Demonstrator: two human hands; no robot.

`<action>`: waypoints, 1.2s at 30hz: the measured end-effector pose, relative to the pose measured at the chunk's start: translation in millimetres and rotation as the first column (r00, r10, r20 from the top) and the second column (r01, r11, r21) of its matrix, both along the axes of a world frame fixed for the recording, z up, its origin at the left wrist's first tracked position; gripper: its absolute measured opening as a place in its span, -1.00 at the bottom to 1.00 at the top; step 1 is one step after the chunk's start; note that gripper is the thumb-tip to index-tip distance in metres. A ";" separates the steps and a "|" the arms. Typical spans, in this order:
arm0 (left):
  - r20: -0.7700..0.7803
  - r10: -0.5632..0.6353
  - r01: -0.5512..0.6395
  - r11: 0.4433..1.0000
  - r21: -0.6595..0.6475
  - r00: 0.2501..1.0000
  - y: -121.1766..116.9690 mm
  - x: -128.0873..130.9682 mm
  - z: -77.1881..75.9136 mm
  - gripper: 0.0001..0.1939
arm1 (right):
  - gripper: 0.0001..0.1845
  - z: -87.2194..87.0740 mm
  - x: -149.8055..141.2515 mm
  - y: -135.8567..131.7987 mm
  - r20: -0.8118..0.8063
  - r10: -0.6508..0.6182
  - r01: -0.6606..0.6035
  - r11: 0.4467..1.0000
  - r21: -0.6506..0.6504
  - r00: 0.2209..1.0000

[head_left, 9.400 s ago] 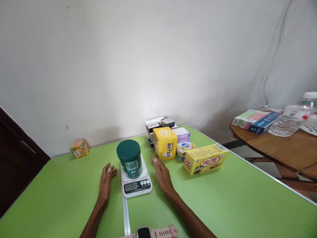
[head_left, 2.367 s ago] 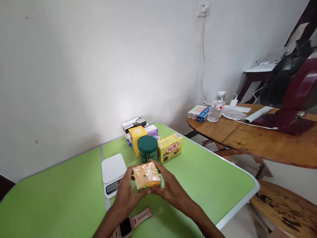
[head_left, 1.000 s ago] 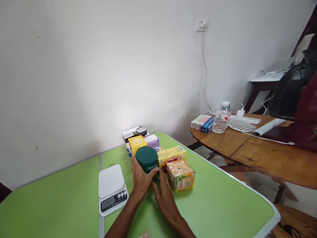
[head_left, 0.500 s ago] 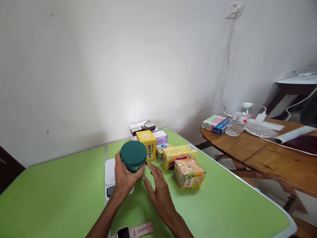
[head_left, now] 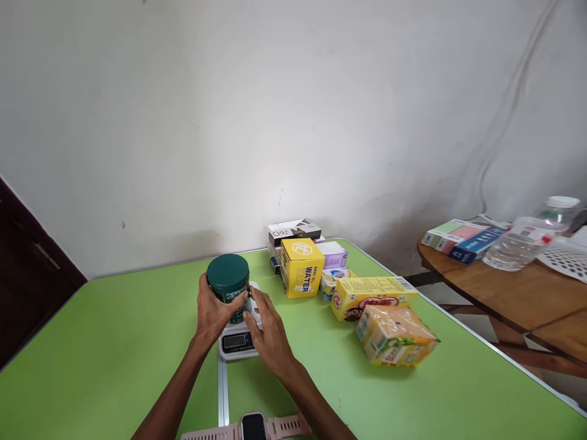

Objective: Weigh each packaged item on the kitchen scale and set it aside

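A dark green jar (head_left: 228, 273) with a wide lid stands upright at the white kitchen scale (head_left: 241, 352). Whether its base rests on the platform is hidden by my hands. My left hand (head_left: 211, 310) is wrapped round the jar's left side, thumb across the front. On the other side, my right hand (head_left: 269, 330) closes in with its fingers against the jar's right side. The scale's dark display (head_left: 235, 341) shows in front of the jar, between my hands. Nearer to me, a pink-strapped smartwatch (head_left: 254, 426) lies on the green table (head_left: 137, 342).
Right of the scale stand a yellow box marked WATER (head_left: 302, 269), a long yellow box (head_left: 373, 296) and an orange plastic-wrapped pack (head_left: 398, 336). Behind is a black-and-white box (head_left: 294, 230). A wooden table (head_left: 463, 287) at right holds a water bottle (head_left: 516, 244).
The jar, held between my hands, has moved left over the scale, whose display now shows more. My view has turned, shifting the boxes rightward in the picture.
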State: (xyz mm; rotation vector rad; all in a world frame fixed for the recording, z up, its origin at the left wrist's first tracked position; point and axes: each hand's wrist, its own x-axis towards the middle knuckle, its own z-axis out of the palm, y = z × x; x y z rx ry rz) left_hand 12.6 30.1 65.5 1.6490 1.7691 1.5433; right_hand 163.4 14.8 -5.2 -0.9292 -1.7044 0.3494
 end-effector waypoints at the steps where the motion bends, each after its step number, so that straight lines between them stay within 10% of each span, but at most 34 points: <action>1: 0.001 -0.001 0.001 1.000 -0.004 1.000 1.1 0.0 -0.7 -0.18 | -0.42 -0.8 -0.7 1.2 0.000 -0.001 0.001 1.000 -0.006 1.000; 9: 0.070 -0.155 0.159 0.986 -0.055 0.985 -5.3 -12.4 -6.6 0.02 | -0.44 -14.9 16.6 11.4 -0.085 -0.046 0.035 0.992 -0.121 0.995; 20: 0.532 -0.014 0.130 0.975 -0.181 0.847 -18.0 -80.9 -88.6 -0.22 | -0.46 -50.4 48.0 26.3 -0.251 -0.257 0.130 0.893 -0.430 0.933; 36: 0.186 -0.065 0.068 0.998 -0.010 0.980 -36.8 -45.3 -63.6 0.01 | -0.51 -47.5 45.7 22.0 -0.155 -0.271 0.222 0.935 -0.277 0.950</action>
